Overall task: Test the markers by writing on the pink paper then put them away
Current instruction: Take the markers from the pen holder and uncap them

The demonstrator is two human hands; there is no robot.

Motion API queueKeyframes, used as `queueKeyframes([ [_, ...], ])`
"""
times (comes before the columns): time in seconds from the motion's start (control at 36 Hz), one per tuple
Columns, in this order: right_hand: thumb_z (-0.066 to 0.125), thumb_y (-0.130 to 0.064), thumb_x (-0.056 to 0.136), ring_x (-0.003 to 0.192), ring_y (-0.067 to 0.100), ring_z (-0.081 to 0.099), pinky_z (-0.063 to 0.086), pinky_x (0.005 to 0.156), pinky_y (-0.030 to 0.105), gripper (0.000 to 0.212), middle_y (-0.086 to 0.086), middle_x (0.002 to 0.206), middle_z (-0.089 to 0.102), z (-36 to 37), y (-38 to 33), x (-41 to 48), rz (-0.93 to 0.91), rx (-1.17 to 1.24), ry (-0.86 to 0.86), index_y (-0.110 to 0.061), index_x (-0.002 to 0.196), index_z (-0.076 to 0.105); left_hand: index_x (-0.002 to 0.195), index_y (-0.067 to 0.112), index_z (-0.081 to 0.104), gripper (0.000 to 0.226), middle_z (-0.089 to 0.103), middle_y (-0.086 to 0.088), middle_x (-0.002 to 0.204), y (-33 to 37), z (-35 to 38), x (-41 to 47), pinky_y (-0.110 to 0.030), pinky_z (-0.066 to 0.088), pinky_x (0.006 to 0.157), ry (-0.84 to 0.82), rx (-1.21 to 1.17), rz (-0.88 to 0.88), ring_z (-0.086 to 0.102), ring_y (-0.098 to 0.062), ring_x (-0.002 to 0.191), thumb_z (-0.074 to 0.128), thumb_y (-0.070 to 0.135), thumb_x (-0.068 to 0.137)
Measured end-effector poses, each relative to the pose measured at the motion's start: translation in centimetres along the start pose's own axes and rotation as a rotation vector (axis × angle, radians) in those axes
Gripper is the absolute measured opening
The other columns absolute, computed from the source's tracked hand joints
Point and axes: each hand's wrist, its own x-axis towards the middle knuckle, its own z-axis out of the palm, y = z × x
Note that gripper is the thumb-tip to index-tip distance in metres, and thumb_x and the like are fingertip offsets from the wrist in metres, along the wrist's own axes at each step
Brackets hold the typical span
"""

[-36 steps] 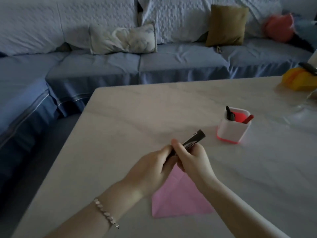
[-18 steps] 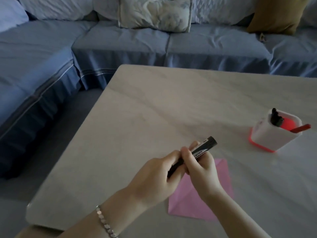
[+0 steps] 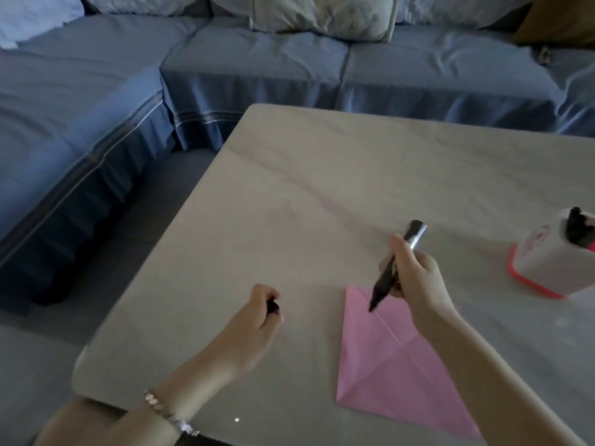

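A creased pink paper [image 3: 386,365] lies flat near the front of the pale table [image 3: 306,204]. My right hand [image 3: 415,275] grips an uncapped black marker [image 3: 386,278], tip down at the paper's upper left corner. My left hand [image 3: 257,320] hovers over the table left of the paper, curled round the marker's black cap [image 3: 273,306]. A white pen holder with a red base [image 3: 544,265] stands at the right edge, with a dark marker [image 3: 578,226] sticking out of it.
A blue sofa [image 3: 257,69] wraps round the table's far and left sides, with pale cushions [image 3: 322,11] on it. A gap of floor [image 3: 154,194] separates the table's left edge from the sofa.
The two hands have pulled apart: the cap came off in my left hand, which moved left. My right hand turned the marker tip down to the paper. The view tilted down.
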Motion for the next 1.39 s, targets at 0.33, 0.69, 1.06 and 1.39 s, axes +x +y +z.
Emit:
queueKeyframes([
  [0.33,0.054,-0.039,0.087,0.076,0.026,0.048,0.035,0.063,0.029,0.031,0.010,0.086,0.051,9.9,0.5,4.4,-0.158,-0.935,-0.376,-0.009,0.090,0.047,0.076,0.022,0.055,0.019,0.061,-0.003,0.071,-0.7,-1.2,4.5,-0.025,0.045,0.065,0.478,-0.231,-0.052,0.060,-0.024,0.073,0.057,0.004,0.083],
  [0.69,0.052,-0.032,0.089,0.098,0.031,0.057,0.047,0.080,0.034,0.032,0.014,0.108,0.061,6.5,1.9,2.8,-0.159,-0.864,-0.241,-0.006,0.108,0.057,0.091,0.012,0.053,0.015,0.059,0.001,0.076,0.0,0.8,7.3,-0.012,0.034,0.053,0.403,-0.037,-0.021,0.054,-0.015,0.070,0.065,0.012,0.082],
  [1.06,0.059,-0.020,0.083,0.053,0.001,0.049,0.036,0.061,0.017,0.018,-0.018,0.063,0.053,-12.0,0.2,-2.6,-0.236,-0.905,0.042,-0.019,0.099,0.069,0.101,0.003,0.061,0.032,0.062,-0.016,0.096,3.9,3.4,6.1,-0.035,0.034,0.085,0.437,0.424,0.301,0.055,-0.035,0.094,0.051,0.022,0.076],
  [1.39,0.057,-0.031,0.086,0.098,0.028,0.055,0.039,0.075,0.030,0.048,0.008,0.100,0.058,-23.9,-3.5,0.6,-0.084,-0.890,0.565,-0.009,0.127,0.048,0.084,0.028,0.056,0.011,0.061,0.010,0.080,10.5,8.0,5.3,-0.028,0.047,0.074,-0.001,0.330,0.421,0.057,-0.006,0.076,0.053,0.019,0.088],
])
